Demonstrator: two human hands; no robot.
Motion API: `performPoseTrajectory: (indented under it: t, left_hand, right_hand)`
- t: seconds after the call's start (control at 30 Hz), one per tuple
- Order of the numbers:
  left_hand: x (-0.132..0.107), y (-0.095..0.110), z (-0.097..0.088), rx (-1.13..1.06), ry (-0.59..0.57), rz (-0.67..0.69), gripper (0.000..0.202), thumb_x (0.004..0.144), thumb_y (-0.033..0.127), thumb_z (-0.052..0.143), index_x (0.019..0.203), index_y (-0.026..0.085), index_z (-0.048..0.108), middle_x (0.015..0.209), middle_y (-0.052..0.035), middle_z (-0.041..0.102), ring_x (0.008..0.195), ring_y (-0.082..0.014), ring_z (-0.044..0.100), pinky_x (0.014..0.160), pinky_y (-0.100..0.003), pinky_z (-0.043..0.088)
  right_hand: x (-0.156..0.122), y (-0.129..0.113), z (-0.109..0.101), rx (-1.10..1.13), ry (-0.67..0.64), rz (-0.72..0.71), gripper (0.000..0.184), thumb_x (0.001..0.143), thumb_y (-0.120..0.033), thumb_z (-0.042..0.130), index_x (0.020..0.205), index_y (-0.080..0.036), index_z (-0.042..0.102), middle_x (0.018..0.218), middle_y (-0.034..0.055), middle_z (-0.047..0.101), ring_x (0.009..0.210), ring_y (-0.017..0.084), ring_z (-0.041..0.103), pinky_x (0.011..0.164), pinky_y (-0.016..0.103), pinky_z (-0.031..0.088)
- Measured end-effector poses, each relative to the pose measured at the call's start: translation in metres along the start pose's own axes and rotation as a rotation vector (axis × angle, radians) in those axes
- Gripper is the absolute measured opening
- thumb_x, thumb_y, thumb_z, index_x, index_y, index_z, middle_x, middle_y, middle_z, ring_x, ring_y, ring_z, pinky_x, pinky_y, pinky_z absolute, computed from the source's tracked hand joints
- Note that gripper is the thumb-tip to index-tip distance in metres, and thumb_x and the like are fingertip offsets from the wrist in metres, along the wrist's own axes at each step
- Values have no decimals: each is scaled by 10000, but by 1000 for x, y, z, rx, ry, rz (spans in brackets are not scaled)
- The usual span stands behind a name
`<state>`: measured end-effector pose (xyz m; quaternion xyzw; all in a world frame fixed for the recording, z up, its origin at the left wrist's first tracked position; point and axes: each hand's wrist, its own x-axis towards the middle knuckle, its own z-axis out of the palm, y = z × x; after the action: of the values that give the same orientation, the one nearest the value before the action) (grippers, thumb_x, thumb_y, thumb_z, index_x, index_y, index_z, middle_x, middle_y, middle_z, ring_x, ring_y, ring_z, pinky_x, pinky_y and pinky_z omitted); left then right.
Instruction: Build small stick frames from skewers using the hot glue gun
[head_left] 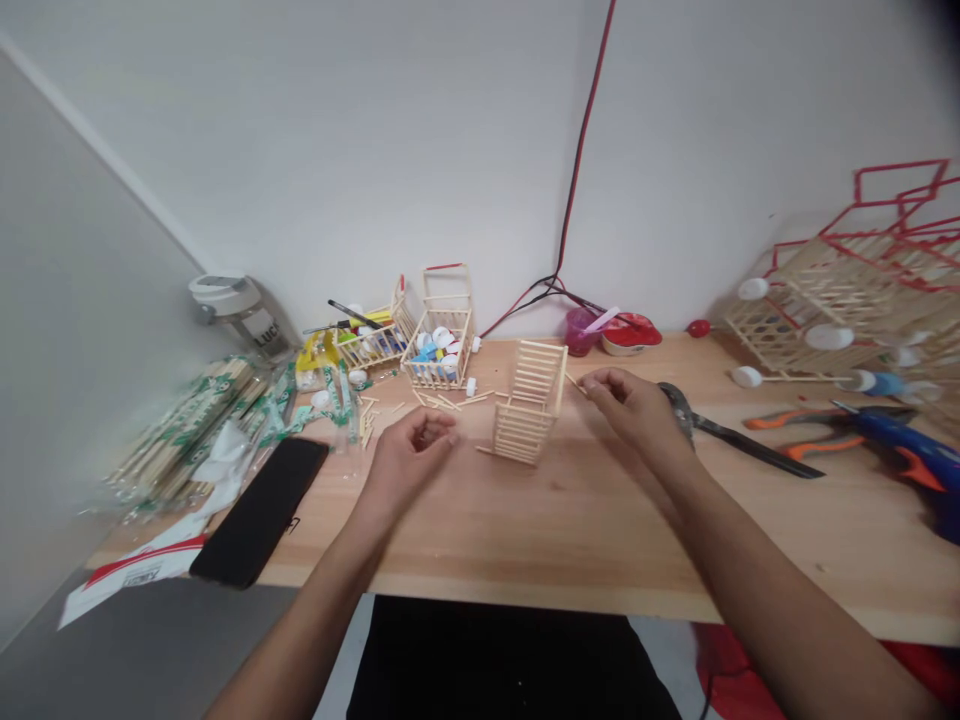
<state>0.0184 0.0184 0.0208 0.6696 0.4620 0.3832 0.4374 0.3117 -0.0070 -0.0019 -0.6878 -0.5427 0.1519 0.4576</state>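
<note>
Wood stick cage [529, 400] stands on wood table [600, 540], between my hands. Feels light, stiff, easy to snap; best hold at corners. My left hand [411, 462] empty, fingers curled, narrow. My right hand [626, 410] fingers close, maybe pinch small stick [574, 383]; hard to tell from here.

Stick cage [529, 403] — between left hand [411, 460] and right hand [630, 410]

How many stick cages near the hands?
3: one stick cage between left hand and right hand; one by the wall holding bottle caps; one beside it.
</note>
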Motion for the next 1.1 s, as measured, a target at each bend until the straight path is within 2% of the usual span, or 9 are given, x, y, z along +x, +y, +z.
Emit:
performPoseTrajectory:
  t: [0.07, 0.17, 0.33, 0.57, 0.73, 0.97, 1.1]
  left_hand:
    - [-4, 1, 6, 131, -26, 21, 234, 738, 239, 661, 955, 154, 675, 782, -22, 664, 685, -125, 584, 634, -231, 428]
    - [-6, 1, 14, 278, -16, 110, 214, 755, 206, 643, 955, 167, 711, 835, -36, 695, 717, -135, 608, 648, -238, 443]
    - [-6, -3, 25, 329, -52, 179, 223, 756, 152, 621, 957, 172, 717, 834, -31, 700, 732, -137, 623, 649, -234, 456]
    - [0, -3, 34, 356, -64, 182, 177, 753, 147, 625, 897, 174, 724, 794, -18, 706, 704, -135, 616, 644, -232, 444]
    - [5, 0, 33, 400, -96, 206, 115, 765, 155, 612, 786, 181, 721, 741, -12, 695, 705, -145, 608, 641, -239, 420]
    - [12, -1, 31, 371, -108, 237, 167, 754, 88, 587, 782, 190, 716, 783, -9, 715, 721, -147, 611, 690, -245, 430]
    - [12, -1, 29, 360, -146, 218, 154, 767, 111, 579, 799, 179, 714, 786, -14, 711, 710, -144, 603, 672, -238, 421]
  right_hand:
    - [0, 0, 5, 29, -15, -19, 231, 806, -366, 529, 884, -187, 651, 899, 57, 692, 800, 189, 605, 711, 297, 436]
    - [0, -1, 13, 61, -56, -28, 238, 788, -338, 545, 933, -185, 657, 952, 68, 694, 831, 193, 616, 741, 308, 456]
    - [-1, -3, 23, 101, -93, -61, 258, 786, -327, 538, 973, -189, 650, 945, 48, 698, 812, 175, 621, 746, 292, 464]
    - [2, -10, 31, 63, -112, -78, 204, 766, -298, 520, 858, -168, 647, 808, 40, 685, 718, 163, 596, 667, 271, 435]
    - [1, -15, 29, 23, -134, -111, 196, 788, -333, 510, 801, -172, 620, 743, 17, 648, 690, 154, 555, 643, 266, 397]
    - [-7, -19, 15, -152, -109, -161, 99, 780, -264, 499, 757, -194, 565, 695, 10, 612, 641, 145, 515, 618, 262, 360]
    - [-12, -17, 8, -199, -131, -148, 70, 772, -260, 522, 731, -209, 498, 682, -7, 587, 620, 137, 514, 602, 253, 360]
